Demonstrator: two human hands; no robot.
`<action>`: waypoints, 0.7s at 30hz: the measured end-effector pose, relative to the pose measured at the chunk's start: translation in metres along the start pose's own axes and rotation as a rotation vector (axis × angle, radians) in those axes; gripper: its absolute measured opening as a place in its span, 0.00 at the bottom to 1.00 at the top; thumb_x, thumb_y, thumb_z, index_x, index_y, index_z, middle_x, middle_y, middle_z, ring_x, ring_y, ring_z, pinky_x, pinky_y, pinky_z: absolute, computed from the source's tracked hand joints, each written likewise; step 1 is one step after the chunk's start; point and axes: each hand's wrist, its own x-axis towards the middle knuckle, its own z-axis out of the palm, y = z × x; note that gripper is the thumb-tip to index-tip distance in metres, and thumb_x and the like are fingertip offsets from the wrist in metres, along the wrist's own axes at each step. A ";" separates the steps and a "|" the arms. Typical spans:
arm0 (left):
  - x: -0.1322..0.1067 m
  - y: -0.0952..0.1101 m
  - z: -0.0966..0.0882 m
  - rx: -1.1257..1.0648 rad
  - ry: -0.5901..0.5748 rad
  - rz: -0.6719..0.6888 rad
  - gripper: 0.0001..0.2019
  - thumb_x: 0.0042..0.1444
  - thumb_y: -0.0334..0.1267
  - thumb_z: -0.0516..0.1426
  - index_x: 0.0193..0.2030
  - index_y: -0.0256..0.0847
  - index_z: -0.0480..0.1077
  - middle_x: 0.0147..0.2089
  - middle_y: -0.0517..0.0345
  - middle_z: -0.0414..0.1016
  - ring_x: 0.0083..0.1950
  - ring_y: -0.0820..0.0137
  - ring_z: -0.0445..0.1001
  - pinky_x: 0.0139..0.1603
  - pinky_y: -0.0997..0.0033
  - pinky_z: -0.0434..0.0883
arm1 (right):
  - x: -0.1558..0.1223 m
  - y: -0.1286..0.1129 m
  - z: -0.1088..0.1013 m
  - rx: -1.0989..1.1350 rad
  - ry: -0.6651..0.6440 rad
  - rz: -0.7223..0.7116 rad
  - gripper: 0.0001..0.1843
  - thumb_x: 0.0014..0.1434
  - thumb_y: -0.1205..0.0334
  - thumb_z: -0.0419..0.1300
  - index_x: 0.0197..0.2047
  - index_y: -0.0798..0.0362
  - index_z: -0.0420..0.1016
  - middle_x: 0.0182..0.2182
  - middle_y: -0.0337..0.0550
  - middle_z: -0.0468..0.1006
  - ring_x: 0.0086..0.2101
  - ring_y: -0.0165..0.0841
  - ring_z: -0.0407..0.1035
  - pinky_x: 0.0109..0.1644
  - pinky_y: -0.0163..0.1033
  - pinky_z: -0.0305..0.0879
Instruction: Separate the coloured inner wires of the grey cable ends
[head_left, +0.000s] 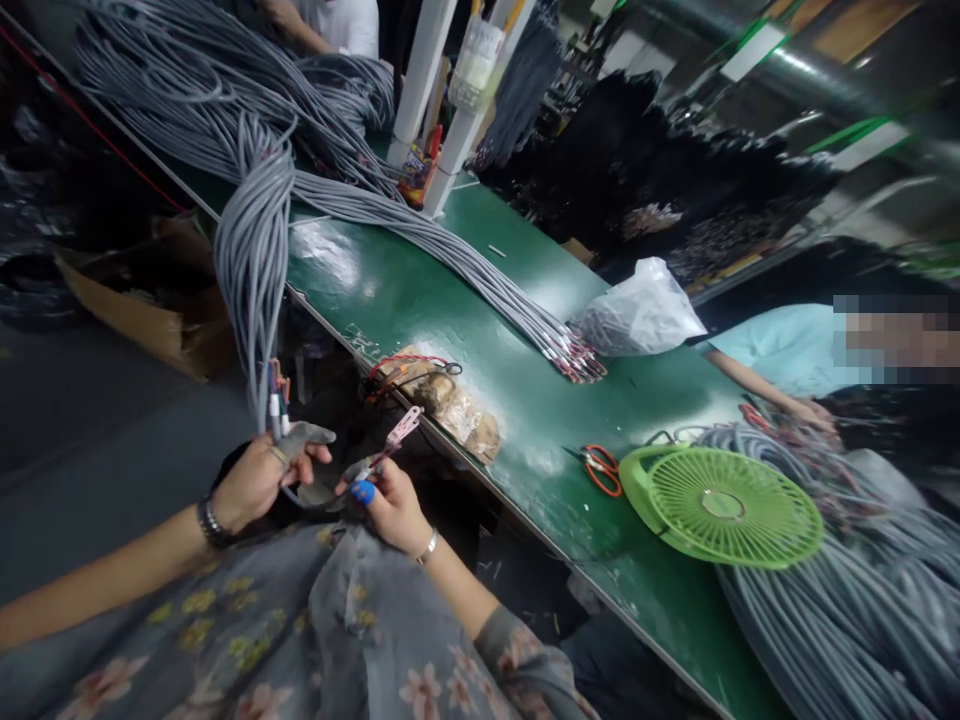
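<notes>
My left hand [251, 485], with a grey cover on one finger, is closed around a grey cable just below the hanging end of a bundle. Stripped cable ends [279, 400] with white sleeves and coloured wires stand up beside it. My right hand [394, 505], a blue cover on its thumb, pinches a cable end whose reddish wires lead to a pale pink connector [405, 427]. That cable seems to run low between both hands, partly hidden by the fingers. The grey cable bundle [255, 210] drapes over the table edge above my left hand.
On the green table [465, 310] lie more grey cables [480, 275], a plastic bag [641, 310], orange-handled scissors [602, 470] and a green fan [724, 505]. A taped block fixture [450, 405] sits at the near edge. Two co-workers are across the table. A cardboard box [142, 300] stands left.
</notes>
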 end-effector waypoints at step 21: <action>0.012 0.023 0.025 0.157 -0.203 -0.171 0.22 0.32 0.48 0.76 0.33 0.39 0.82 0.25 0.58 0.81 0.24 0.68 0.73 0.26 0.69 0.72 | 0.018 0.011 0.003 0.251 -0.026 0.347 0.33 0.39 0.37 0.78 0.32 0.51 0.69 0.20 0.31 0.76 0.17 0.24 0.62 0.23 0.32 0.62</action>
